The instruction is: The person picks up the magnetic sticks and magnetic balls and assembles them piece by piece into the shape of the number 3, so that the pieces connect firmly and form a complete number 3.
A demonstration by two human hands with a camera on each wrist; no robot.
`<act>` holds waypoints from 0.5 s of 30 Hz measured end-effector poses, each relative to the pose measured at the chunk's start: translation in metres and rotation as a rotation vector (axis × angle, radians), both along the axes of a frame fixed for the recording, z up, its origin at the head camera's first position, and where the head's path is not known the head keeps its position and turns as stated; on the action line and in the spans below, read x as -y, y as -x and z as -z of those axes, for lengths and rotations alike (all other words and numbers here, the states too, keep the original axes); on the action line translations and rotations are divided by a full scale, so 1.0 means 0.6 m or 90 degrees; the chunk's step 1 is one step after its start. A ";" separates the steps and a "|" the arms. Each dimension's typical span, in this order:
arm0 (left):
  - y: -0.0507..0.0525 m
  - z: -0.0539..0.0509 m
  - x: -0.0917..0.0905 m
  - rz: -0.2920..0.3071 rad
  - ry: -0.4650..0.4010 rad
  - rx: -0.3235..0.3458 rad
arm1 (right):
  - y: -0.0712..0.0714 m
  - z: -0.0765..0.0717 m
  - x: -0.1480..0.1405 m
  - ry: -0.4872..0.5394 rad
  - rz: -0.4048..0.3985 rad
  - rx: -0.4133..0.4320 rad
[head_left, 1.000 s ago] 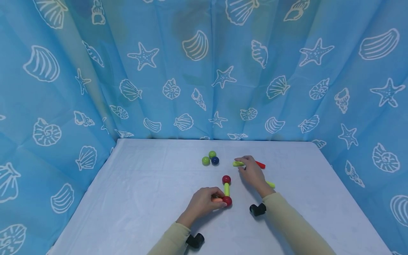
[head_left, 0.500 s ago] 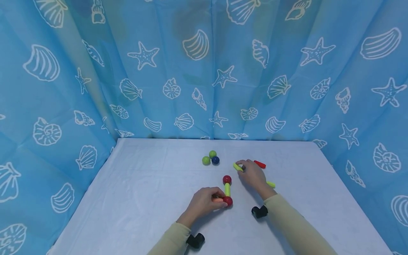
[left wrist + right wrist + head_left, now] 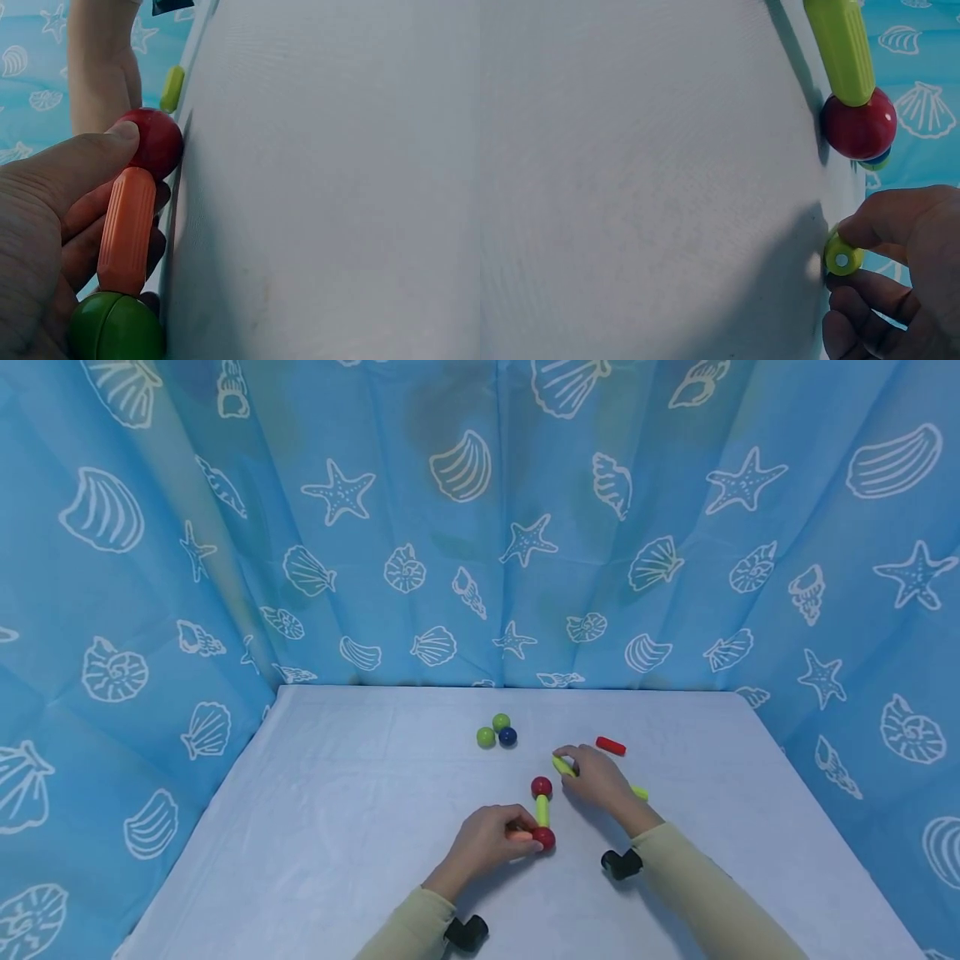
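My left hand (image 3: 487, 843) grips a joined piece of balls and rods. Its thumb presses the near red ball (image 3: 154, 142), with fingers behind the orange rod (image 3: 127, 232). A green ball (image 3: 116, 326) sits at that rod's other end, by the palm. From the near red ball, a yellow-green rod (image 3: 542, 811) runs away to a second red ball (image 3: 542, 787). Just right of that far ball, my right hand (image 3: 596, 777) pinches a loose yellow-green rod (image 3: 841, 251) between thumb and fingers. One end of this rod faces the right wrist camera, showing a pale round spot.
Two green balls (image 3: 486, 737) and a dark blue ball (image 3: 507, 737) cluster toward the back of the white table (image 3: 360, 760). A red rod (image 3: 611, 746) lies beyond my right hand; another yellow-green rod (image 3: 640, 793) is partly hidden by the right wrist. A shell-patterned blue curtain (image 3: 465, 568) surrounds the table.
My right hand has drawn its yellow-green rod nearer to me and turned it from lying crosswise to a slant. The left hand and joined piece have shifted slightly right.
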State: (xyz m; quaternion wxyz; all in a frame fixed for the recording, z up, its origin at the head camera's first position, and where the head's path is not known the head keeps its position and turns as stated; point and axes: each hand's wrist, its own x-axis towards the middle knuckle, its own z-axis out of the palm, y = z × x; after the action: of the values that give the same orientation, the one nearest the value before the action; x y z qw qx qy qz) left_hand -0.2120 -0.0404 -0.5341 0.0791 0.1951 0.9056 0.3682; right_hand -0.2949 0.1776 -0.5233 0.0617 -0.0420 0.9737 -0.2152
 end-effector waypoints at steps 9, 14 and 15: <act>-0.003 0.002 -0.005 -0.001 -0.005 0.001 | 0.003 -0.003 0.001 0.099 0.033 0.026; -0.005 0.001 -0.009 -0.002 -0.005 -0.001 | 0.005 -0.006 0.009 0.175 0.048 0.027; -0.005 0.002 -0.010 -0.002 -0.003 -0.002 | 0.005 -0.007 0.011 0.186 0.051 0.030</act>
State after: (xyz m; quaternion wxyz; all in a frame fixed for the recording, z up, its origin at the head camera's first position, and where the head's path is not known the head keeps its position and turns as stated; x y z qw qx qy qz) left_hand -0.2091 -0.0343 -0.5352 0.0768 0.1944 0.9051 0.3703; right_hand -0.2981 0.1713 -0.5191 0.0689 -0.0065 0.9312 -0.3578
